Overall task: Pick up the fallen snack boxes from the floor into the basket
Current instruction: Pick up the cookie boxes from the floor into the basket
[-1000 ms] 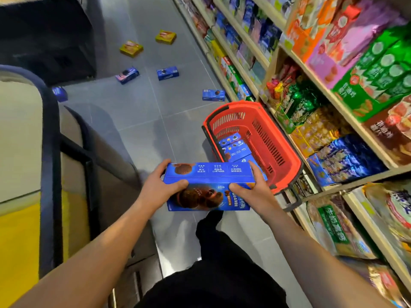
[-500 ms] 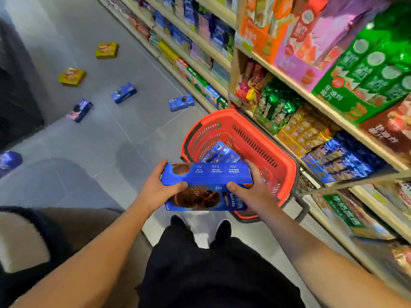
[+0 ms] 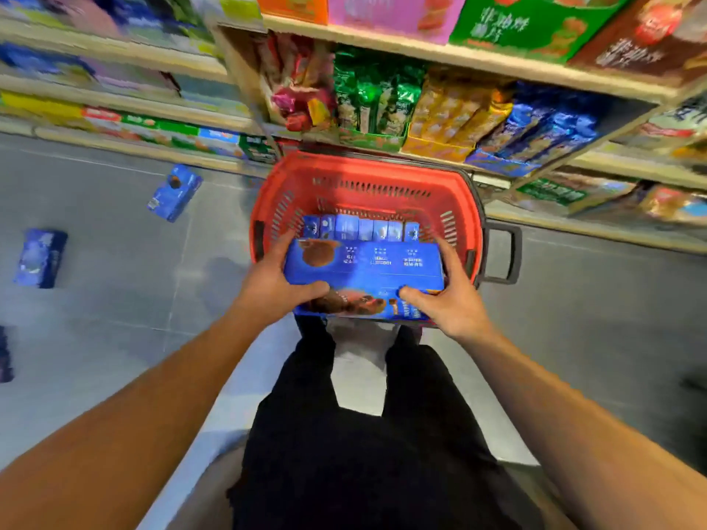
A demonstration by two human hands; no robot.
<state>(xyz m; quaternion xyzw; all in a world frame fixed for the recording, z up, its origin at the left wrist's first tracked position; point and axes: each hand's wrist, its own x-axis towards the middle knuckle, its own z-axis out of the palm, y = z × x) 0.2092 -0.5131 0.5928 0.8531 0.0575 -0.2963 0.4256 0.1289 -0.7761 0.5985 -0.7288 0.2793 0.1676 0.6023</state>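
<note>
I hold a blue snack box (image 3: pixel 367 271) with cookie pictures at its two ends, over the near rim of the red basket (image 3: pixel 275 189). My left hand (image 3: pixel 273 283) grips its left end with the thumb on the front face. My right hand (image 3: pixel 445 296) grips the right end the same way. Several blue boxes (image 3: pixel 359 227) stand in a row inside the basket, just beyond the held box. Two more blue boxes lie on the grey floor to the left, one (image 3: pixel 174 193) near the shelf foot and another (image 3: pixel 40 258) further left.
Shelves (image 3: pixel 459 59) packed with snack packs run along the far side, right behind the basket. The basket's dark handle (image 3: pixel 505 258) sticks out on its right. My legs in black trousers (image 3: pixel 363 434) stand below the box. A dark object (image 3: pixel 4 357) shows at the left edge.
My view has swung right to face the shelves. Both hands carried the blue box forward and down over the basket. The yellow boxes have left the view.
</note>
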